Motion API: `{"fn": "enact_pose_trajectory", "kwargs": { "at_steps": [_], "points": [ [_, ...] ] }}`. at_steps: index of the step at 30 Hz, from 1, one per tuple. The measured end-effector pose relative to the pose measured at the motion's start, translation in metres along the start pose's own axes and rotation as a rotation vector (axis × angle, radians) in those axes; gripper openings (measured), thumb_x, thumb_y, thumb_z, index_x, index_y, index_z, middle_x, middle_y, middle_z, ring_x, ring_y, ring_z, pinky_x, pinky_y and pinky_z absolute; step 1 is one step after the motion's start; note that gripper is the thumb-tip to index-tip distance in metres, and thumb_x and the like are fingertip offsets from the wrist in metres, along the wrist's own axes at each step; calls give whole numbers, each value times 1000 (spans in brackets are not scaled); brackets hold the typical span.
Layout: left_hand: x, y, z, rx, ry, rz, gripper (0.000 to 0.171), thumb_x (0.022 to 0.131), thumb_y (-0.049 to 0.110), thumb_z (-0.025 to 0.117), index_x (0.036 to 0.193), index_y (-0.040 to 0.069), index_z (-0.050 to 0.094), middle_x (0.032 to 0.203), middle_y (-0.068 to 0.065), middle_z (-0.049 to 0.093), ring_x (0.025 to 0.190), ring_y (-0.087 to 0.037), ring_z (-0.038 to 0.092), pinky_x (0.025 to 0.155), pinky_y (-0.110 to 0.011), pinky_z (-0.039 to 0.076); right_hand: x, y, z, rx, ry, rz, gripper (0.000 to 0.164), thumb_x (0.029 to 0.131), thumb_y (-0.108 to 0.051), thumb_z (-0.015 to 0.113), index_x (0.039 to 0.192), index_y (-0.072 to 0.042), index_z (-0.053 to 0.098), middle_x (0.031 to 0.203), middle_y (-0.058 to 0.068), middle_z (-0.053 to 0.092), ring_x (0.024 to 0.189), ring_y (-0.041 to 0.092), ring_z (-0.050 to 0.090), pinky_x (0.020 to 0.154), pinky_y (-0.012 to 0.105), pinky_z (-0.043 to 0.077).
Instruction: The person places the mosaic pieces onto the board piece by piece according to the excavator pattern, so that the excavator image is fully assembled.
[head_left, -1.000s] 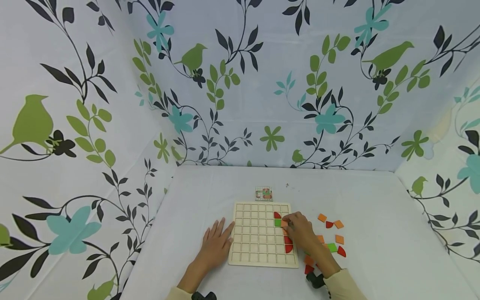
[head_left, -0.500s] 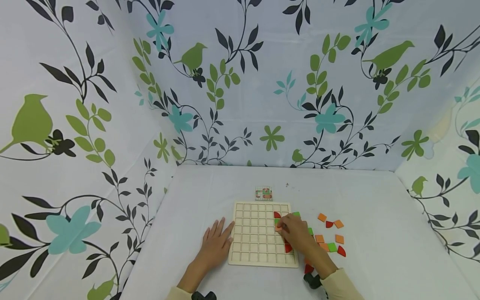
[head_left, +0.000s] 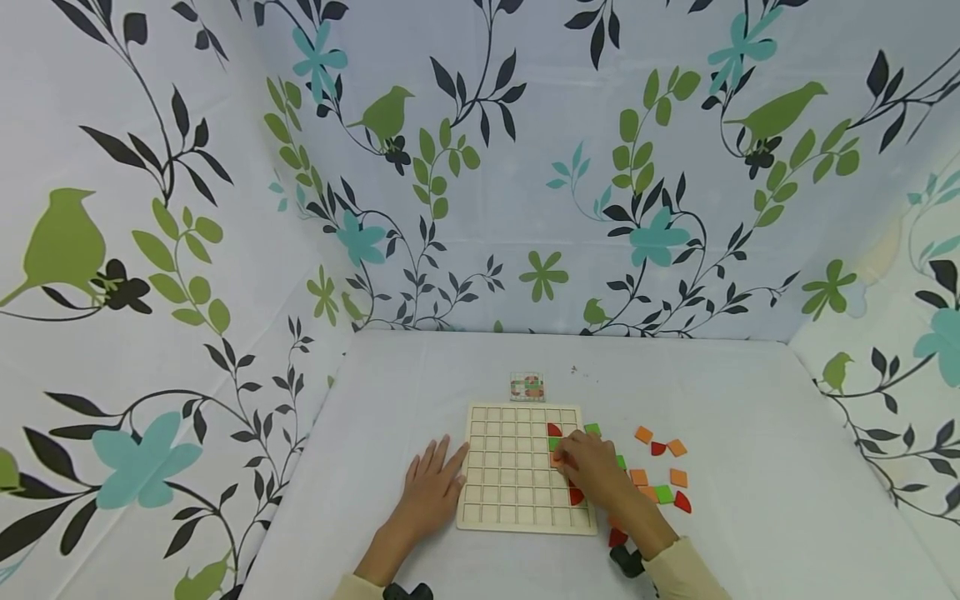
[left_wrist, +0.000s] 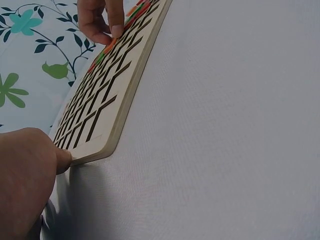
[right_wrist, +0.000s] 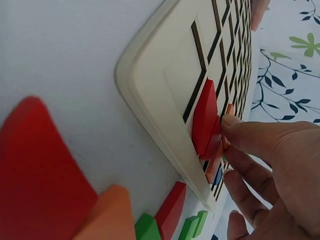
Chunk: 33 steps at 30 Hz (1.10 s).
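Note:
A wooden grid board lies on the white table. My left hand rests flat at its left edge, fingers straight and touching it; in the left wrist view the thumb meets the corner. Over the board's right side, my right hand pinches an orange tile at a cell just below a green square tile. Above the green one sits a red quarter-round tile. More red tiles and an orange tile fill cells along the right edge, partly hidden by the right hand in the head view.
Loose orange, green and red tiles are scattered right of the board, some beneath the right forearm. A small printed pattern card lies behind the board. Patterned cloth hangs around the table.
My right hand has shifted left and slightly down with the orange tile, then stayed nearly still at the cell below the green tile. The left hand has not moved.

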<state>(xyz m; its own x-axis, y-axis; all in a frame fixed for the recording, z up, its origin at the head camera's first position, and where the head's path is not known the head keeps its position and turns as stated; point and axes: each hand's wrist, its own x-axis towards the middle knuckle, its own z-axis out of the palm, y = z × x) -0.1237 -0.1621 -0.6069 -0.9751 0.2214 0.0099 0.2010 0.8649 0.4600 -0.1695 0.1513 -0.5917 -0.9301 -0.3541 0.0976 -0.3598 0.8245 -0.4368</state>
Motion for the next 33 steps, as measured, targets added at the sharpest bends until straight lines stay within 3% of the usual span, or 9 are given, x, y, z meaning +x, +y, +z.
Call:
{"fn": "enact_pose_trajectory", "kwargs": {
  "at_steps": [16,20,26,33],
  "points": [
    [3,-4,3,11,-8,-7,52,111,28,49,162,18,44,172,-20,28,159,-48,22,123,-72,17,2,6,0,-15,10,-8,10,94,-27,82,101,-22,76,108,-5,67,106,20,59,79,40,42],
    [2,-4,2,0,-8,-3,52,111,26,50,162,17,45,171,-21,29,159,-49,22,122,-72,18,6,16,-8,16,24,101,13,96,-27,80,103,-19,74,113,3,66,106,25,60,82,47,46],
    [1,-3,1,-1,-8,4,51,111,25,50,162,16,45,171,-22,30,158,-48,23,122,-72,18,13,35,-20,27,67,306,33,96,-23,80,120,-3,68,119,20,64,105,35,62,92,54,55],
    [2,-4,3,-9,-9,3,52,111,25,50,162,16,45,171,-22,30,158,-49,23,122,-73,18,19,43,-22,20,50,355,43,95,-26,82,122,3,66,112,21,64,95,32,58,88,51,56]
  ]
}}
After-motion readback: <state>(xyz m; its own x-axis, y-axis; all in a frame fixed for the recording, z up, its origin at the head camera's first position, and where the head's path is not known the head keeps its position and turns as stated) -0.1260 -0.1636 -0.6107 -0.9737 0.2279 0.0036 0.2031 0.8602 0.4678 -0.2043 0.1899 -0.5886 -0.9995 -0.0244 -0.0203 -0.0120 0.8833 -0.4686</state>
